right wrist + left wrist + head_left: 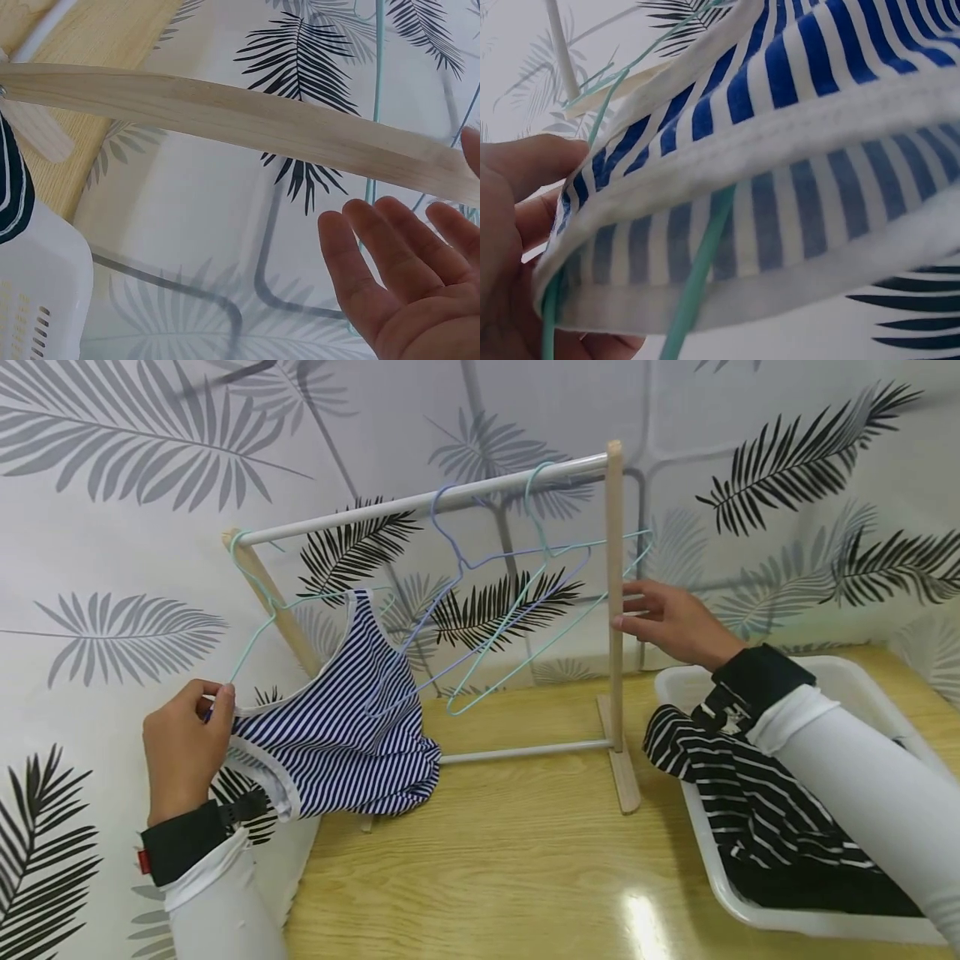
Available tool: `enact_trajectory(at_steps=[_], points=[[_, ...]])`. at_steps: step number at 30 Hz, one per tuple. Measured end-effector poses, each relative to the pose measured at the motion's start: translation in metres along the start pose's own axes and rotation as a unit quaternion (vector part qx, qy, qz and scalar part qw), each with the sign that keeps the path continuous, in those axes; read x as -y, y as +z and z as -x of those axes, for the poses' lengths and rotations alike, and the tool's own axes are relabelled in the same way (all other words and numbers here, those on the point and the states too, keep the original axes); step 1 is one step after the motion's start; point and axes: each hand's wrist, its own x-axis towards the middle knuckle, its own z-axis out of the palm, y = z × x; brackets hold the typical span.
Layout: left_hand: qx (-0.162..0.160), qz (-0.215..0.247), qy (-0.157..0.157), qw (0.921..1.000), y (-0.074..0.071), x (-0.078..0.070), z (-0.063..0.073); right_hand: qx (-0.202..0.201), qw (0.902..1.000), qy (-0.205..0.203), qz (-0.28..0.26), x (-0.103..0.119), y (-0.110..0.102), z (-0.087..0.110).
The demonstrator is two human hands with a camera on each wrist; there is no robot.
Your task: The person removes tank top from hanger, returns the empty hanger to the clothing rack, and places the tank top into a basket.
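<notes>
A navy-and-white striped tank top (345, 710) hangs on a mint-green hanger (258, 631) at the left end of a clothes rack (427, 510). My left hand (187, 743) pinches the top's shoulder strap together with the hanger; in the left wrist view, the hanger wire (697, 292) passes through the armhole. Beside the rack's right wooden post (615, 610) is my right hand (675, 622). Its fingers (390, 255) are extended and loosely bent, with the thumb close to the post; whether it touches the wood I cannot tell.
A blue hanger (487, 560) and another mint-green hanger (551, 556) hang from the bar near the right post. At the right, a white basket (720, 885) holds a black-and-white striped garment (750, 793) and dark cloth. Leaf-patterned covering (135, 560) stands behind the wooden table (480, 877).
</notes>
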Motion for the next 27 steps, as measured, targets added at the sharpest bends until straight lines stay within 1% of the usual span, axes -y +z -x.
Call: enact_trajectory(at_steps=[9,16,23,27], points=[[-0.031,0.023,-0.017,0.9991,0.004,-0.008,0.001,-0.020,0.9998,-0.006,0.000,-0.006,0.002,-0.003],[-0.069,0.024,-0.011,0.9973,0.007,-0.011,0.001,-0.023,0.9996,-0.016,0.003,-0.008,0.002,-0.005],[-0.089,0.024,-0.011,0.9957,0.006,-0.016,0.002,-0.019,0.9997,-0.010,0.011,-0.005,0.001,-0.006],[-0.099,0.031,-0.006,0.9945,0.006,-0.018,0.003,-0.016,0.9997,-0.009,0.014,-0.005,0.001,-0.008]])
